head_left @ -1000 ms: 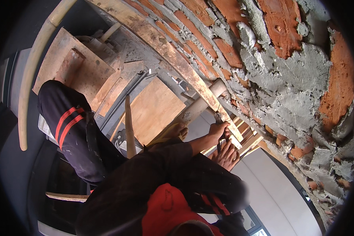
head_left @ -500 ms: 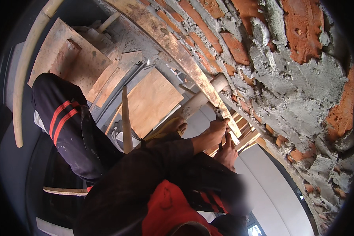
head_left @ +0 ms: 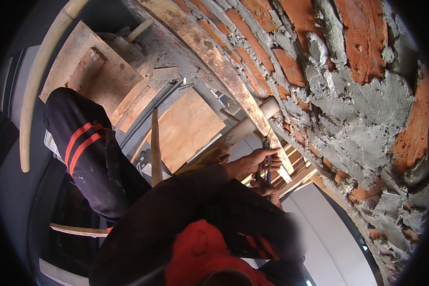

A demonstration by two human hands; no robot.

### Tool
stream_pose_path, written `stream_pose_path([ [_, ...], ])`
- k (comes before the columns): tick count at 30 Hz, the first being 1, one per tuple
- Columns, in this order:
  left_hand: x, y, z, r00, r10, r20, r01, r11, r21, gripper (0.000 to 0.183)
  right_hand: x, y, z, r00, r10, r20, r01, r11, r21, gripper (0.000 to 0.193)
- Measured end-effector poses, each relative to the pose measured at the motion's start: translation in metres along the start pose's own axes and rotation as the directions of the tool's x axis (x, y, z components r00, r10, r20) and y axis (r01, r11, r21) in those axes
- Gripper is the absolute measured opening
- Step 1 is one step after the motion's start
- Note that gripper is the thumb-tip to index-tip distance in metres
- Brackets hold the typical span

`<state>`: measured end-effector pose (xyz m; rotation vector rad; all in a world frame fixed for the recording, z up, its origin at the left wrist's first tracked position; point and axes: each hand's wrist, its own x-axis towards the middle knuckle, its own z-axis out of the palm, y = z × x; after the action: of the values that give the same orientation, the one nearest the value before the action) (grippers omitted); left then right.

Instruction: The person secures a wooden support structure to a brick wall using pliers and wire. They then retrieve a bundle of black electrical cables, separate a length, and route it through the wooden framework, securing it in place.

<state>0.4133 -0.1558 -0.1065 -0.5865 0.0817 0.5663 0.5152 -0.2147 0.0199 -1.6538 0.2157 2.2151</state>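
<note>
My left hand (head_left: 249, 162) reaches in from the left, its fingers bent around a pair of dark long-handled pliers (head_left: 269, 172). The pliers' head is up against the lower end of a long wooden plank (head_left: 254, 110), beside the brick wall. What the jaws grip, if anything, is too small to tell. Just below, my right hand (head_left: 271, 194) is closed at the lower ends of the handles, partly hidden by my raised knee. The two handles stand a little apart.
A rough brick wall (head_left: 362, 114) with grey mortar rises on the right. A round pole (head_left: 240, 131) passes under the plank. Plywood sheets (head_left: 190, 128) lie below at left, and a brick (head_left: 86, 69) rests on one board. Bamboo poles (head_left: 31, 95) stand at far left.
My left hand has loosened from a tight fist into a longer reach across the handles. The right hand is slightly lower, and more of the pliers shows. The view has shifted slightly.
</note>
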Motion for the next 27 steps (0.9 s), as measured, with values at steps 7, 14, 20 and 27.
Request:
stream_pose_path([
  [7,0.006,0.0,0.022,0.916,0.149,-0.373,-0.142,0.989,0.044,0.024,-0.015,-0.005,0.051,0.81,-0.543,-0.221,-0.228,0.056,-0.972,0.058],
  [14,0.031,-0.015,0.026,0.771,0.284,-0.571,-0.258,0.958,0.127,0.022,0.002,0.025,0.045,0.402,-0.903,0.15,-0.687,-0.405,-0.603,0.063],
  [20,0.022,-0.012,0.019,0.778,0.248,-0.577,-0.029,0.932,0.362,0.022,-0.002,0.001,0.028,0.681,-0.621,-0.389,-0.447,0.07,-0.892,0.043],
  [27,-0.004,-0.008,0.004,0.954,0.038,-0.298,-0.007,0.995,0.104,0.03,-0.003,0.026,0.024,0.945,-0.093,-0.314,0.074,0.995,-0.072,0.04],
])
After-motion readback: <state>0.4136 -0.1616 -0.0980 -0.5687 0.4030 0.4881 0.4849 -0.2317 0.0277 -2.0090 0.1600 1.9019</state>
